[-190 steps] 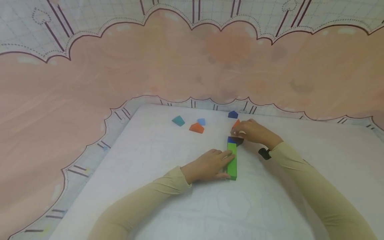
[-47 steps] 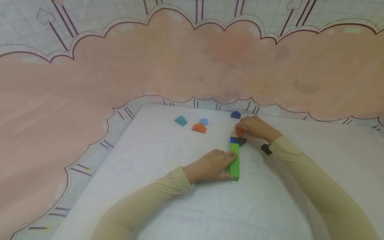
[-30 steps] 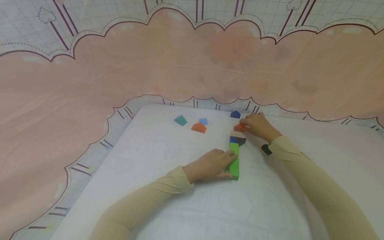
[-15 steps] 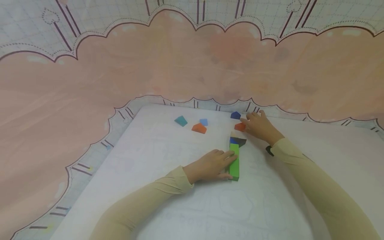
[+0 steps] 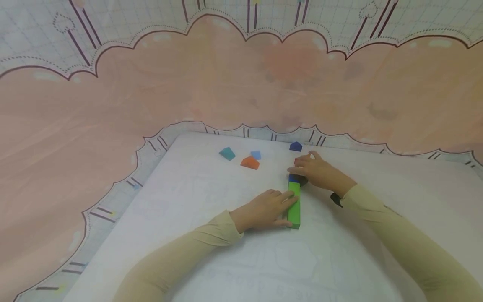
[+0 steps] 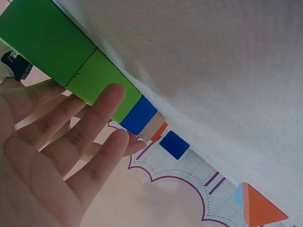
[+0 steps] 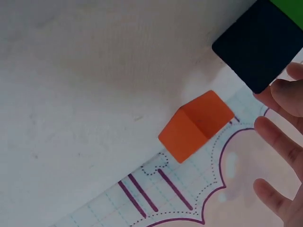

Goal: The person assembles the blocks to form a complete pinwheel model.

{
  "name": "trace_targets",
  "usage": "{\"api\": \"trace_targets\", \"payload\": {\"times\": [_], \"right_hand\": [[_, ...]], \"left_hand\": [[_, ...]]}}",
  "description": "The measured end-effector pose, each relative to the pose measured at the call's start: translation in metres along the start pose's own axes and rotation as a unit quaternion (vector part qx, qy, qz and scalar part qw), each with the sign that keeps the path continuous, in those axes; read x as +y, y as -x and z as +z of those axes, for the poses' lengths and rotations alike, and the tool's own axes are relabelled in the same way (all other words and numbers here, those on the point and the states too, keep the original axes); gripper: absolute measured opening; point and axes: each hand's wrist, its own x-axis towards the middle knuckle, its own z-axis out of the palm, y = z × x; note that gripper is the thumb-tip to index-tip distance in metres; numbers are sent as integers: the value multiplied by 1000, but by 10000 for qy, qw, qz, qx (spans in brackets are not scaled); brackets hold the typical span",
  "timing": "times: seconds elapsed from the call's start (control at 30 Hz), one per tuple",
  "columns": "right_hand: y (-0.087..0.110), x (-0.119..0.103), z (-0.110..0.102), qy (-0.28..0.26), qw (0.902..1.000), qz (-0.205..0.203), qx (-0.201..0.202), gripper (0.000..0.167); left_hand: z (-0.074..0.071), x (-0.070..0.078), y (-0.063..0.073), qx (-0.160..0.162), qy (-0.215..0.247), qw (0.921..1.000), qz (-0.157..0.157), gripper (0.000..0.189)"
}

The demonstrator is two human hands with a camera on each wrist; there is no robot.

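In the head view my left hand point(image 5: 264, 208) rests its extended fingers on a long green block point(image 5: 294, 209). The left wrist view shows those fingers straight against the light green side, beside a darker green part point(image 6: 45, 40). A blue block point(image 6: 140, 115) and a tan block point(image 6: 152, 126) continue the row. My right hand point(image 5: 320, 173) reaches over the row's far end, its fingers extended and touching there. In the right wrist view its fingertips meet a dark block point(image 7: 260, 45); their exact contact is partly hidden. An orange block point(image 7: 196, 125) stands apart beyond.
On the white surface point(image 5: 181, 180) lie a teal block point(image 5: 227, 154), a light blue block point(image 5: 256, 154) and an orange block point(image 5: 250, 162) to the left. A navy block point(image 5: 296, 146) sits near the far edge. A patterned pink sheet point(image 5: 241, 84) hangs behind.
My right hand has let go of the orange block beyond the row and moved back toward me, onto the row's far end. My left hand has stayed on the green block.
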Motion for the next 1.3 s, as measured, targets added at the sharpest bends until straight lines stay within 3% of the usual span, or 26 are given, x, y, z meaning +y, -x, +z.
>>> {"api": "trace_targets", "payload": {"times": [0.73, 1.03, 1.3], "right_hand": [[-5, -6, 1, -534, 9970, 156, 538, 33], [-6, -8, -1, -537, 9972, 306, 413, 26], [-2, -9, 0, -518, 9958, 394, 636, 24]], "left_hand": [[-3, 2, 1, 113, -191, 9997, 34, 71], [-2, 2, 2, 81, -149, 9998, 36, 71], [-1, 2, 2, 78, -130, 9999, 52, 71]]}}
